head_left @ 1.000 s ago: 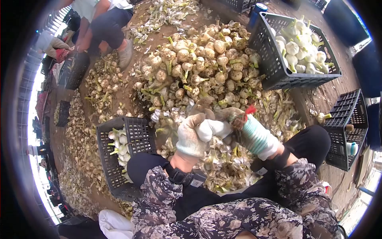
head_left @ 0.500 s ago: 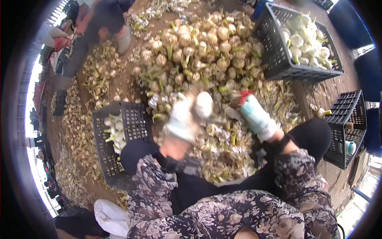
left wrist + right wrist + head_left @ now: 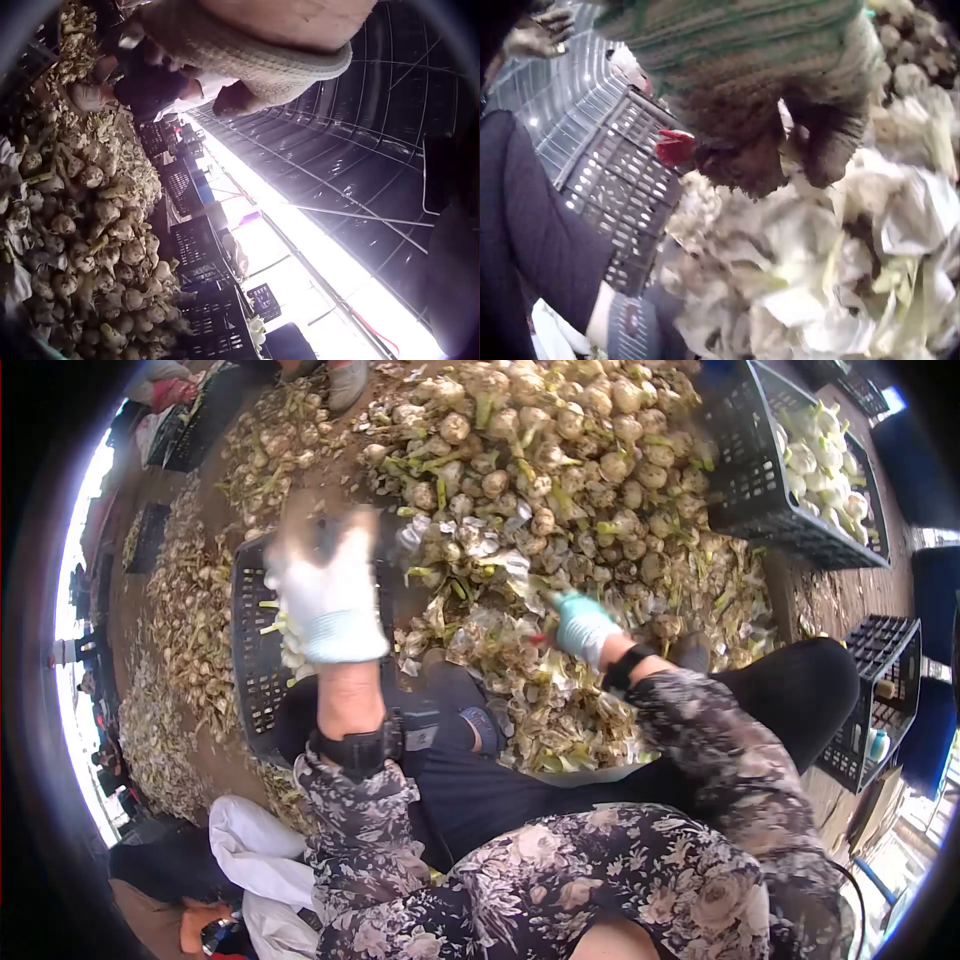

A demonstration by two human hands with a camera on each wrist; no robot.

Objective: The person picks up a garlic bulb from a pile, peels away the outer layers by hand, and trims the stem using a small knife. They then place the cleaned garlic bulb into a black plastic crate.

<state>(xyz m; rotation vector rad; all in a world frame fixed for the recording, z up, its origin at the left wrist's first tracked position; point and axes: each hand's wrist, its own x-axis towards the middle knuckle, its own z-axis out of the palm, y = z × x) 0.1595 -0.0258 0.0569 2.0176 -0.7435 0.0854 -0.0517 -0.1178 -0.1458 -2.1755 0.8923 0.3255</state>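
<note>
My left hand [image 3: 330,575], in a white knit glove, is over the left black crate [image 3: 262,690], which holds peeled white garlic bulbs [image 3: 290,650]. Motion blurs its fingertips, but a dark gap shows between fingers and thumb. In the left wrist view, the glove [image 3: 262,71] covers the hand at the top, with no bulb visible. My right hand [image 3: 582,625], gloved in green and white, hovers over loose garlic skins [image 3: 510,690]. Its dirty fingers [image 3: 742,165] bend loosely downward with a gap between them. A red scrap [image 3: 676,148] sticks out beside them.
A large heap of unpeeled garlic [image 3: 560,450] lies ahead. At the upper right stands a crate [image 3: 760,490] of white bulbs, and another black crate [image 3: 870,700] is by the right knee. White sacks [image 3: 255,850] lie at lower left. Another person's shoe [image 3: 348,385] shows at the top.
My hands were together, then parted with a white garlic bulb at the left one. The left hand has swung left over the crate; the right moved slightly left. The head view has tilted down.
</note>
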